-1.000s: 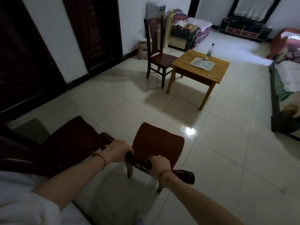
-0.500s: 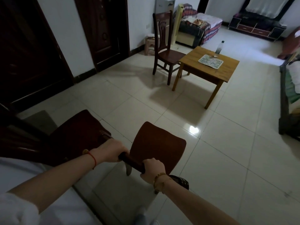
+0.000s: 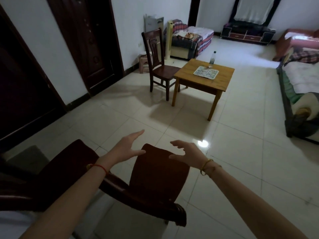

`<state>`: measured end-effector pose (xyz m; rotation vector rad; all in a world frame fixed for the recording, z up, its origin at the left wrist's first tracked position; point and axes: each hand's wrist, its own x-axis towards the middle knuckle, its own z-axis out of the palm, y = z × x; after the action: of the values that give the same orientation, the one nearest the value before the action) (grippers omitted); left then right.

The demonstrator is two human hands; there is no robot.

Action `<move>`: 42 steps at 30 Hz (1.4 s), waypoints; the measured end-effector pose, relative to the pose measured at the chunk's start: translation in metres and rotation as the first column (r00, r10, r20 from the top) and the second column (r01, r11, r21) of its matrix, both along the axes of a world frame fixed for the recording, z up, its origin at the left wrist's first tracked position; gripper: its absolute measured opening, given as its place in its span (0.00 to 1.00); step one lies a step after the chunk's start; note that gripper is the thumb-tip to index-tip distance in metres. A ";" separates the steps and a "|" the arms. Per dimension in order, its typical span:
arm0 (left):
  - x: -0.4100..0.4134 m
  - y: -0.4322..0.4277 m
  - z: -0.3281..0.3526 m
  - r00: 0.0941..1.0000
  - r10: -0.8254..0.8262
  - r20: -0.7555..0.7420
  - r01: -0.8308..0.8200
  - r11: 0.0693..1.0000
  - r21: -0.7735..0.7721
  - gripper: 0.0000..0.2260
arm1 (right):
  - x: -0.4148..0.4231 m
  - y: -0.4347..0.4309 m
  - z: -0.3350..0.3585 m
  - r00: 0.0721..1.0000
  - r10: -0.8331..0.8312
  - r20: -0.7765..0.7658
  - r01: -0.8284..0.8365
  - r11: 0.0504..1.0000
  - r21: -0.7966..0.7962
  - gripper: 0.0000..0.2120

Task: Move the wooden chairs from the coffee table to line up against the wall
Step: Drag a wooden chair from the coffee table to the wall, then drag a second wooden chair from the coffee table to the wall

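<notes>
A dark wooden chair [image 3: 155, 176] stands right below me, its top rail running across the lower frame. A second dark chair [image 3: 69, 164] sits beside it on the left. My left hand [image 3: 127, 147] and my right hand [image 3: 186, 150] hover over the near chair's seat, fingers spread, touching nothing. Farther off, a third dark wooden chair [image 3: 158, 61] stands at the left side of the light wooden coffee table [image 3: 222, 81], its seat partly under the tabletop.
A plastic bottle [image 3: 212, 57] and a patterned mat [image 3: 206, 72] rest on the table. Dark doors [image 3: 86, 40] line the left wall. A bed [image 3: 300, 87] runs along the right; a sofa [image 3: 188, 38] and a TV cabinet [image 3: 248, 34] stand at the back. Pale floor tiles stretch between.
Both hands have let go of the near chair's top rail and lifted forward over its seat, fingers opened. The view has tilted up slightly.
</notes>
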<state>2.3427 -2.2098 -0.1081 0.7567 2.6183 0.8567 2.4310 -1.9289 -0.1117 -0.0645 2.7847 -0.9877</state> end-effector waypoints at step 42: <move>-0.563 0.503 0.086 0.941 0.238 -0.240 -0.155 0.935 0.320 0.40 | -0.626 0.494 0.104 0.901 0.124 -0.415 -0.130 0.991 0.014 0.30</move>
<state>1.7798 -1.7068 -0.0223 0.7380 2.8860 1.3146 1.8049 -1.4349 -0.0073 -0.5116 3.0980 -1.0662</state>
